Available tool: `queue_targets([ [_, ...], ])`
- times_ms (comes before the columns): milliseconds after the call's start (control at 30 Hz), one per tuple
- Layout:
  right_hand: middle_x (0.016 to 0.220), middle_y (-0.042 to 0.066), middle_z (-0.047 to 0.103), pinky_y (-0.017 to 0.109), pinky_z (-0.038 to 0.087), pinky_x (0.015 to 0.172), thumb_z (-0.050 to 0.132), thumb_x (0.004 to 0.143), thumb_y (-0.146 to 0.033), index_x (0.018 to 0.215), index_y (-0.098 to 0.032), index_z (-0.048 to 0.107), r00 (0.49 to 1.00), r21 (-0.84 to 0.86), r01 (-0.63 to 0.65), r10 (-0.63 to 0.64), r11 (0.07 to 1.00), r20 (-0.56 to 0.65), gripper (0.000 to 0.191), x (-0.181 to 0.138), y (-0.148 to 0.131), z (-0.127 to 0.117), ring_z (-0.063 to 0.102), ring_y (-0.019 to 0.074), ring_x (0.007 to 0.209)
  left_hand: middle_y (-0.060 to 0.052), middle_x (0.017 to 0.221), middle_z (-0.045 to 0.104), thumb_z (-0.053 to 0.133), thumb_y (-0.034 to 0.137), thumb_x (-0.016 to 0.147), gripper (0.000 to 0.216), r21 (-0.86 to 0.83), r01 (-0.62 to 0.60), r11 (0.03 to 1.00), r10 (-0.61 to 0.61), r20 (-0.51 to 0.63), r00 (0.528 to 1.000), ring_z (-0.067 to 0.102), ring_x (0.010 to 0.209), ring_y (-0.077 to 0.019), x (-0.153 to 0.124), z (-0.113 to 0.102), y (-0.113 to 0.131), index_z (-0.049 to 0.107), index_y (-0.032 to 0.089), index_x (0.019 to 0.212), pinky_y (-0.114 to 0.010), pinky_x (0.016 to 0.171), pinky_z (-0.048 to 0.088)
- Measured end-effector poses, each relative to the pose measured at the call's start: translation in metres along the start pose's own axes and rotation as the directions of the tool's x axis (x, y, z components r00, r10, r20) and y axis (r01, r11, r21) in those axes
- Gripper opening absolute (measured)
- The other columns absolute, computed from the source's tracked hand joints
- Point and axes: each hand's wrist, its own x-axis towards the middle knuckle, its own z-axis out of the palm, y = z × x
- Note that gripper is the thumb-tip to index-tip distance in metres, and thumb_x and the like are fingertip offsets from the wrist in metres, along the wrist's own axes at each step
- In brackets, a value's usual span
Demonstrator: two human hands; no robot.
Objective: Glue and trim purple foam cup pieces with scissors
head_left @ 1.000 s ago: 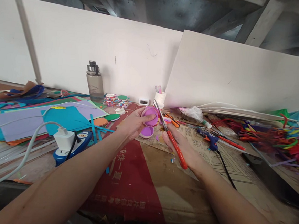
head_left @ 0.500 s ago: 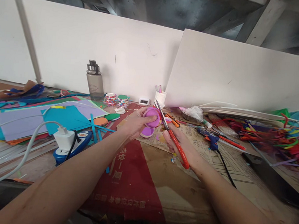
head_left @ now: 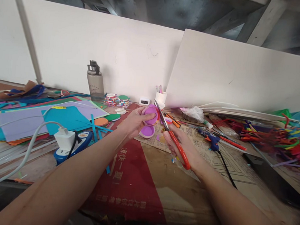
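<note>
My left hand (head_left: 135,121) pinches a purple round piece (head_left: 149,115) with a pale rim, thumb across its face. Just below it sits a second purple round piece (head_left: 147,131) with a white rim; whether the hand touches that one I cannot tell. In my right hand (head_left: 180,142) is a pair of scissors (head_left: 173,138) with red handles, blades pointing up and away from me. The blades look closed and stand just right of the held piece. Behind them a white paper cup (head_left: 161,98) contains pens.
A water bottle (head_left: 95,82) and two stacks of small rounds stand at the back, near a small clock (head_left: 144,101). Coloured paper sheets (head_left: 24,121) and a plugged charger (head_left: 64,142) lie left. On the right are a glue gun (head_left: 212,141), a phone (head_left: 272,177) and pipe cleaners (head_left: 290,141).
My left hand has moved slightly left with the purple round piece, and the gap to the scissor blades is a little wider. The right hand and scissors have hardly moved.
</note>
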Motion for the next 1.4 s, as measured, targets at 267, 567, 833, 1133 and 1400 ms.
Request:
queue_targets([
  [267, 0.068, -0.006, 0.041, 0.025, 0.039, 0.054, 0.049, 0.095, -0.053, 0.106, -0.024, 0.053, 1.0, 0.009, -0.004, 0.004, 1.0, 0.014, 0.031, -0.002, -0.0013, 0.0, 0.039, 0.0123, 0.057, -0.001, 0.081, 0.071, 0.092, 0.024, 0.058, 0.04, 0.017, -0.006, 1.0, 0.006, 0.032, 0.999, 0.064, 0.071, -0.012, -0.0014, 0.002, -0.0057, 0.071, 0.014, 0.091, -0.024, 0.07, 0.05],
  [567, 0.067, -0.005, 0.04, 0.024, 0.037, 0.052, 0.048, 0.096, -0.05, 0.095, -0.025, 0.051, 0.999, 0.028, 0.029, -0.028, 0.999, -0.032, 0.025, -0.0015, 0.0019, 0.0024, 0.036, 0.0118, 0.056, -0.002, 0.084, 0.072, 0.091, 0.024, 0.059, 0.042, 0.045, -0.007, 0.999, 0.007, 0.019, 1.0, 0.064, 0.075, -0.0127, -0.0031, 0.0047, -0.0044, 0.072, 0.014, 0.094, -0.025, 0.073, 0.049],
  [833, 0.065, -0.007, 0.034, 0.024, 0.035, 0.05, 0.05, 0.095, -0.051, 0.089, -0.024, 0.047, 1.0, 0.02, 0.006, -0.005, 1.0, -0.012, 0.028, -0.0019, -0.0038, 0.0007, 0.035, 0.0106, 0.053, -0.003, 0.082, 0.073, 0.092, 0.024, 0.057, 0.038, 0.033, -0.004, 0.999, 0.003, 0.021, 1.0, 0.063, 0.069, -0.0114, -0.0016, 0.0006, -0.0044, 0.073, 0.013, 0.088, -0.024, 0.068, 0.049],
  [1133, 0.065, -0.006, 0.035, 0.024, 0.035, 0.05, 0.049, 0.096, -0.052, 0.087, -0.024, 0.046, 1.0, 0.028, -0.002, 0.003, 1.0, -0.013, 0.03, -0.0022, -0.0006, 0.0014, 0.036, 0.0105, 0.054, -0.002, 0.077, 0.07, 0.092, 0.026, 0.057, 0.038, 0.008, -0.002, 1.0, 0.003, -0.026, 1.0, 0.061, 0.067, -0.0106, -0.0004, -0.0008, -0.007, 0.072, 0.013, 0.086, -0.022, 0.064, 0.048],
  [1400, 0.067, -0.007, 0.037, 0.023, 0.032, 0.05, 0.049, 0.097, -0.05, 0.101, -0.024, 0.05, 1.0, 0.015, 0.004, -0.004, 1.0, 0.016, 0.026, -0.0019, 0.0011, 0.0009, 0.035, 0.0106, 0.055, -0.002, 0.083, 0.07, 0.093, 0.028, 0.056, 0.042, 0.082, -0.013, 0.997, 0.013, -0.001, 1.0, 0.061, 0.073, -0.0115, -0.0017, 0.0009, -0.0074, 0.072, 0.014, 0.089, -0.023, 0.069, 0.048],
])
